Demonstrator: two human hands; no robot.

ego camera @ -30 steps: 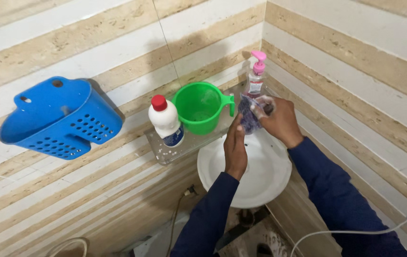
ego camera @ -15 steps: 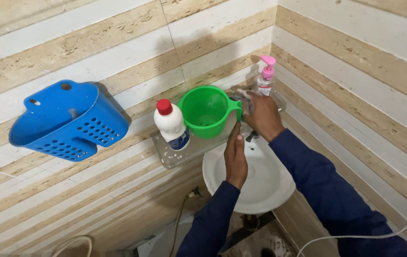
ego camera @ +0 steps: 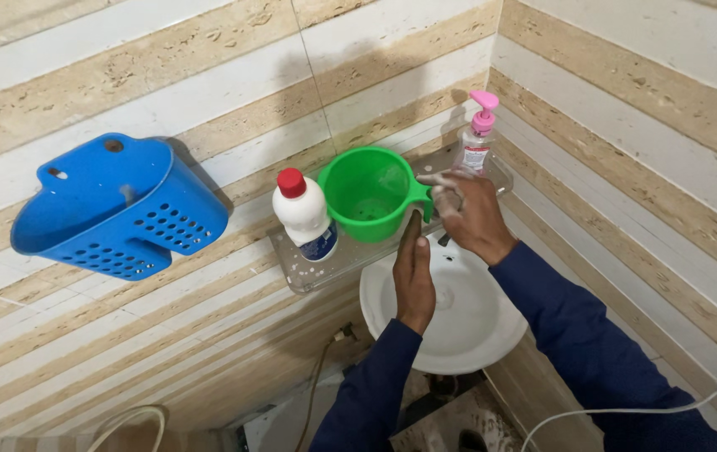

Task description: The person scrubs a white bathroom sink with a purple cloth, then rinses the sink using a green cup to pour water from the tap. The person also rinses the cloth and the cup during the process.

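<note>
Green mug (ego camera: 368, 194) sits on the shelf (ego camera: 325, 259), handle toward my right hand (ego camera: 467, 213) (nearer, fingers curled on a scrubber, I judge); left hand (ego camera: 414, 272) flat, empty, over the basin (ego camera: 459, 326).

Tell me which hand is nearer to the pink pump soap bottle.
Right. The right hand is on the shelf just below the soap bottle; the left hand is lower, over the white basin.

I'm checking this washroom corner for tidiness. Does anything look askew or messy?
The clear shelf is dotted with white specks near the white bottle. The blue basket looks tilted against the wall. Nothing looks spilled.
</note>
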